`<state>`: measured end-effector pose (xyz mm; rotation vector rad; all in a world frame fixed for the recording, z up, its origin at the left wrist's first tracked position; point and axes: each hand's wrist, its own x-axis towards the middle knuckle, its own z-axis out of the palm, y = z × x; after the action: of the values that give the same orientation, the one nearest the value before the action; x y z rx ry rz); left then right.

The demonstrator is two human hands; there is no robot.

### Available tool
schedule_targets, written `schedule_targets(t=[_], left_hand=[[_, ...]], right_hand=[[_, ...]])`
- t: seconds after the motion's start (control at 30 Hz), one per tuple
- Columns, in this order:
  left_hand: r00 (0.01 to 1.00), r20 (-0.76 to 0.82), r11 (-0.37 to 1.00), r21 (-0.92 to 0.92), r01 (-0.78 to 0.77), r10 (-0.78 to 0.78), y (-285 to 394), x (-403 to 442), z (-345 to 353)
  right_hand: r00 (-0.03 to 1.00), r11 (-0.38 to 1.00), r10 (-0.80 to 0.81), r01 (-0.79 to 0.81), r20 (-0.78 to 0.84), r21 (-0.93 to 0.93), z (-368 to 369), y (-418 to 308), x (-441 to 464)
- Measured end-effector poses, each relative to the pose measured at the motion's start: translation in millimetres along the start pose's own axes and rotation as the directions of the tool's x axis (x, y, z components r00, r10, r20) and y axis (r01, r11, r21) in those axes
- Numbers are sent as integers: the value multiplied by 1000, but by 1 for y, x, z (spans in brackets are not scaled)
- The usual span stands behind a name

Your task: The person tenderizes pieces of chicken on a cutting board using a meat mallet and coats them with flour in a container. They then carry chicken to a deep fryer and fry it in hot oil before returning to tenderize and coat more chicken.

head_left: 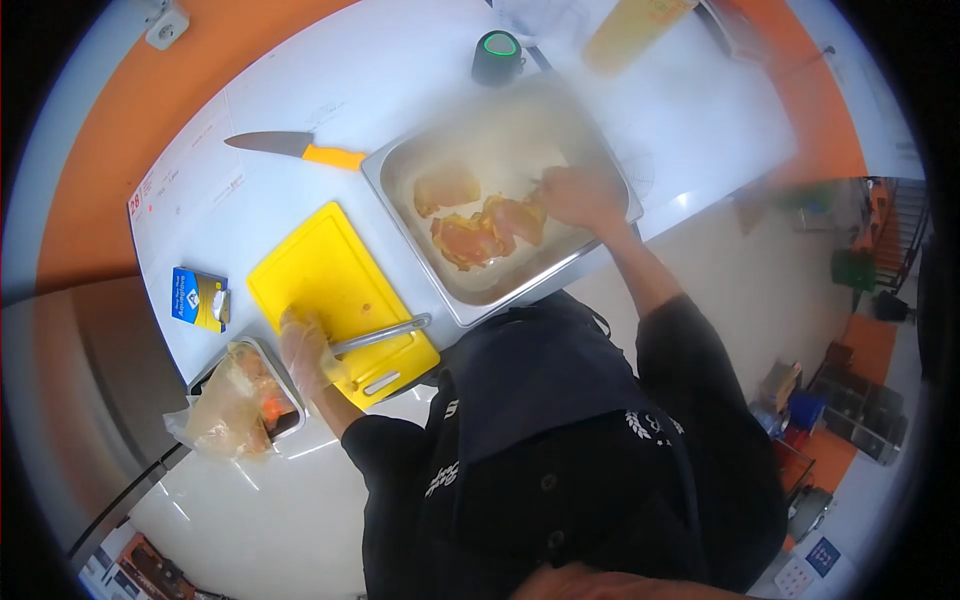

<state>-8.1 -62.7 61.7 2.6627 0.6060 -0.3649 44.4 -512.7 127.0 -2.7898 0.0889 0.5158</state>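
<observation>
My right hand [585,196], bare, reaches into a deep metal tray [478,312]. Its fingers are closed at the right end of a piece of raw, yellowish meat [515,220]; what they grip is too small to tell. Two more pieces lie in the tray, one at the left [447,190] and one lower down [467,243]. My left hand [310,348], in a clear glove, is over the lower left part of a yellow cutting board [335,265]. Its fingers are blurred. A long metal utensil [385,335] lies across the board, one end against this hand.
A knife [335,156] with an orange handle lies left of the tray. A blue and yellow box [200,298] and a container with a plastic bag [230,410] are at the left. Behind the tray stand a dark round device [498,60] and a yellowish container [632,35].
</observation>
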Motion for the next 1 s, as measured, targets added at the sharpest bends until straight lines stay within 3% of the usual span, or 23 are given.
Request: schedule_targets(t=[0.07,0.17,0.23,0.3,0.37,0.47,0.53,0.67,0.77,0.87,0.97,1.0], left_hand=[[1000,-2,1000,9,20,-20,3,-2,-2],[999,-31,999,45,-7,9,-9,1,4],[1000,-20,999,39,8,-7,-4,-3,2],[1000,-16,998,61,-22,23,-4,0,4],[999,-30,997,65,-32,34,-9,2,9],[997,-80,999,43,-18,22,-18,0,13],[994,-100,999,32,-41,44,-12,-2,10],[995,-58,988,139,-67,76,-20,13,17],[998,-38,992,120,-43,48,-16,10,11],[999,-52,997,72,-13,17,-12,-1,9],[999,-33,999,-8,39,-39,5,-10,-2],[998,-22,998,-33,56,-56,10,-12,-5]], right_hand=[[995,1000,7,-10,101,25,31,4,30],[976,988,-142,150,166,-35,59,12,72],[958,965,-260,262,121,6,70,23,92],[965,968,-220,198,141,154,53,21,87],[960,920,-55,-58,275,387,25,16,70],[976,879,124,-191,177,437,22,24,55],[979,934,55,-120,196,337,24,32,59],[998,889,56,-63,30,453,44,27,68],[987,908,-72,5,145,419,32,25,76],[997,880,62,-74,41,470,17,17,55],[983,951,-77,122,-165,283,17,16,38],[982,954,-111,148,-151,261,13,9,32]])
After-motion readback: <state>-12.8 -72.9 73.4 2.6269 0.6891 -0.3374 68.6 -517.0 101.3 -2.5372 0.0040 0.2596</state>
